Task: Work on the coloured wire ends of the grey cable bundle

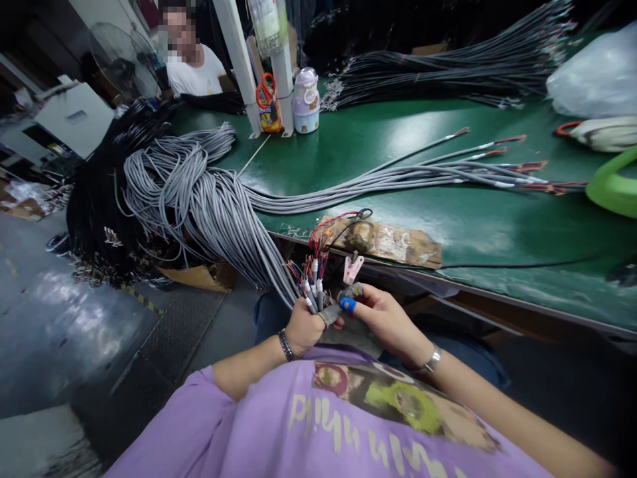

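Observation:
My left hand (302, 328) is closed around the ends of several grey cables (263, 249), just in front of the table edge. Above its fingers the stripped ends fan out into thin coloured wires (318, 262), with white sleeves at the base. Tape wraps one of the left fingers. Close beside it, my right hand (391, 318) pinches thumb and forefinger together near the wires. Blue tape covers the right thumb and grey tape the forefinger; whatever lies between them is too small to make out. A pink clip (353, 269) hangs just above the right hand.
A worn wooden board (398, 244) with red and black leads lies along the green table (497, 239) edge. More cables (398, 178) stretch across the tabletop. Black cables hang at the left. A bottle (306, 99), scissors (265, 91) and a person (196, 70) are farther back.

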`<state>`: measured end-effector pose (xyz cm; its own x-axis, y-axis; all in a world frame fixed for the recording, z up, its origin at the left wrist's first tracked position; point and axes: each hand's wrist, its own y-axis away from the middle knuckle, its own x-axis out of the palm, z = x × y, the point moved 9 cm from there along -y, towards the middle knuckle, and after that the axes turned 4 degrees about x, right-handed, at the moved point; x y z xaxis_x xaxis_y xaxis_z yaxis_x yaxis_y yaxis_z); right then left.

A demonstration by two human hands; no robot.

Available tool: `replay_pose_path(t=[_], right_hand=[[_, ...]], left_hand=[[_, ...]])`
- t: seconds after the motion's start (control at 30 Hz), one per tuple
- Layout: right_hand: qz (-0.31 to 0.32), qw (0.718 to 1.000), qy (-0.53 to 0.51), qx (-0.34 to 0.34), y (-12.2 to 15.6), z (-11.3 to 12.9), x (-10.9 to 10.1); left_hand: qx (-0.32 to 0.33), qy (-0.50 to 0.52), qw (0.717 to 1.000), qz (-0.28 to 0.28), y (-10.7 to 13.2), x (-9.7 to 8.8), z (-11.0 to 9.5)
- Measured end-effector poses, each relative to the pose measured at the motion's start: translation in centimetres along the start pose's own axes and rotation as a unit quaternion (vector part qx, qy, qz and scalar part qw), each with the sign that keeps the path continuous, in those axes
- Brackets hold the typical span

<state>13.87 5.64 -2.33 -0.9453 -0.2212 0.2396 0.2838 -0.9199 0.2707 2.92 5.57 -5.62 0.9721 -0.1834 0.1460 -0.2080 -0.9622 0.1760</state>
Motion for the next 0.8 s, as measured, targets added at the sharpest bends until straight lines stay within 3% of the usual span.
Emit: replay_pose_path(t=[0.23,0.5,0.8], right_hand=[[-0.08,0.995,-0.028,0.054,-0.4,-2.0,-1.8],[-0.011,0.985,-0.136,0.101,-0.5,-3.5,-1.7],[-0.002,0.992,-0.093,0.084,-1.6,-2.0,-1.3]], left_hand=[[0.033,0.022,0.999,-0.032,0.0,-0.5,-0.4],[0.03,0.034,0.999,-0.006,-0.2,-0.3,-0.2],[0.0,0.003,0.998,0.065,0.1,0.7,-0.1]])
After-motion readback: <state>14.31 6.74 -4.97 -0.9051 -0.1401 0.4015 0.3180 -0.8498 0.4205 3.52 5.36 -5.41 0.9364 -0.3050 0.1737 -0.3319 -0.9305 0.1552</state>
